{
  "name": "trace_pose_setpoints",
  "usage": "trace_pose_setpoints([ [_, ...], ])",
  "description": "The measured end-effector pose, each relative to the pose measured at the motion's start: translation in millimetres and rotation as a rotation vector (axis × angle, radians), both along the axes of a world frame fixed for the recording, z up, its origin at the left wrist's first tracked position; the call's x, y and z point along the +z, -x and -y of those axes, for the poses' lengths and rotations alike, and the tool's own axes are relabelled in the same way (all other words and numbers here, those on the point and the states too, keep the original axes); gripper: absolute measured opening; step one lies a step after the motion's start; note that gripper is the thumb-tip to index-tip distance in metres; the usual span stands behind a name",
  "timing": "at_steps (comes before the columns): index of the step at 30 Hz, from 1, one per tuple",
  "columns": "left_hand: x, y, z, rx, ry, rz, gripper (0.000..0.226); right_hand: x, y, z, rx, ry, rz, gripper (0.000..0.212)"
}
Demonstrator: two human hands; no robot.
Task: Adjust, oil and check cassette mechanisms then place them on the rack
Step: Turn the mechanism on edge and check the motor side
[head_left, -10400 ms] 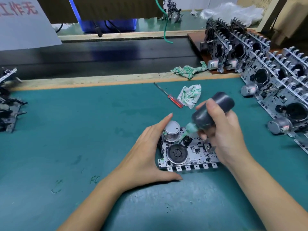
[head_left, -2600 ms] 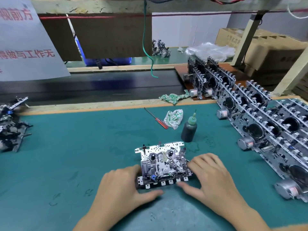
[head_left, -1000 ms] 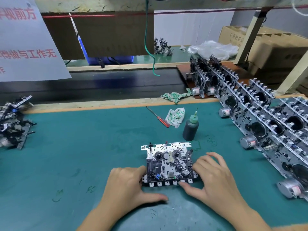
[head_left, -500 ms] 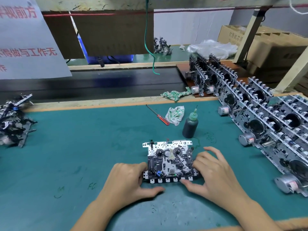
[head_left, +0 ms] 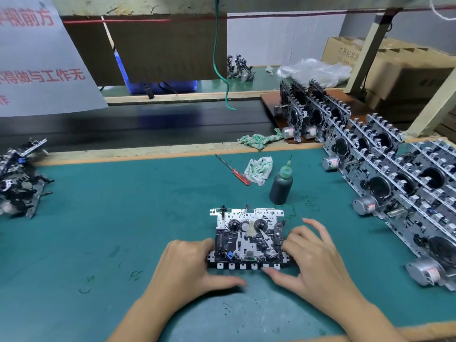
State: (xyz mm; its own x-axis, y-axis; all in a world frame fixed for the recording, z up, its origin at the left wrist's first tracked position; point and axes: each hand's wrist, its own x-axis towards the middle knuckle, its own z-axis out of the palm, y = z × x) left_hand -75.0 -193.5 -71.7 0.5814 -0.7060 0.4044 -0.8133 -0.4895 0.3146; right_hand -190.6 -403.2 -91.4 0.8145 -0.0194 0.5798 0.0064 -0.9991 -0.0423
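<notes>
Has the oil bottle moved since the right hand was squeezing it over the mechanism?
Yes. The oil bottle now stands upright on the green mat, right of the red screwdriver, with no hand on it.

green mat [head_left: 123, 218] carries mechanism [head_left: 248, 239], oil bottle [head_left: 281, 185], screwdriver [head_left: 234, 170], rag [head_left: 259, 169].

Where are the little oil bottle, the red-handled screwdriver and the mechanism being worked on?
oil bottle [head_left: 280, 187], head view, on its dark body.
red-handled screwdriver [head_left: 240, 176], head view, on the red handle.
mechanism [head_left: 248, 239], head view, on the middle of its metal plate.
</notes>
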Motion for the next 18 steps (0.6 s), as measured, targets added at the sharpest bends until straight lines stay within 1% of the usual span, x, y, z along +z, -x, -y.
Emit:
trace_pose_setpoints([
  [3,2.4,5.3,6.3,0.081,0.005,0.008,0.058,1.3,-0.2,-0.7,0.01,-0.024,-0.005,0.047],
  [6,0.3,6.3,8.5,0.111,0.001,0.002,0.058,3.5,-0.9,1.4,0.051,-0.048,-0.019,0.049],
  [11,1.2,-3.8,3.1,0.059,-0.011,-0.071,0.07,0.9,-3.6,-5.1,-0.021,-0.012,0.033,0.051],
  [16,-1.6,0.4,-0.5,-0.023,-0.004,-0.19,0.077,3.2,-3.2,-4.9,-0.08,-0.035,0.035,0.057],
  [18,-1.9,-0.3,-0.9,-0.051,0.031,-0.199,0.073,2.9,-4.3,-10.4,-0.121,-0.06,0.043,0.056],
])
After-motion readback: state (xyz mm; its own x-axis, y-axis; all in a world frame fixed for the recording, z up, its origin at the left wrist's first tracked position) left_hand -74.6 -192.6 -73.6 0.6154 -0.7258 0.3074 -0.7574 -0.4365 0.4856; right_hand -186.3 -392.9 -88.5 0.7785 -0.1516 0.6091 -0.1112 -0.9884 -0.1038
